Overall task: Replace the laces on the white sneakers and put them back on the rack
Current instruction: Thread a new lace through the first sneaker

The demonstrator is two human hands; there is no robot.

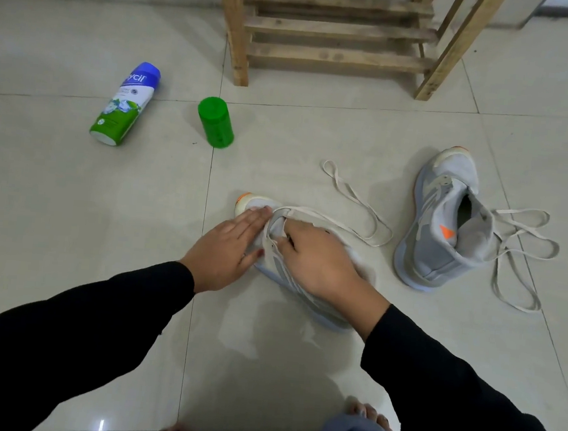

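Pressing flat on the rubber toe of the near grey-white mesh sneaker (290, 281), the left hand (228, 245) keeps its fingers straight and together, so its grip is wide and holds nothing. The right hand (317, 256) lies over the tongue of that shoe with fingers curled, its grip narrow and pinching the flat cream woven lace (347, 187) near an eyelet. This lace runs from the shoe's front and trails in loose loops over the glossy pale tiled floor (73, 179) to the right. The near sneaker sits on the floor just before the person, toe pointing away and left, with an orange tip and pale stripes on its side.

A second grey-white sneaker (446, 222) rests well to the right, tilted with its opening towards the camera, showing an orange triangle by the collar. Its own cream lace (523, 212) lies tangled on the tiles beside it.

Beyond stands a rough slatted wooden rack (340, 31). To the left a white and green plastic bottle with a blue cap (124, 105) lies on its side, its label reading "ycil" in part. Near it stands a green plastic cylinder with a lid (215, 121); what it holds is hidden
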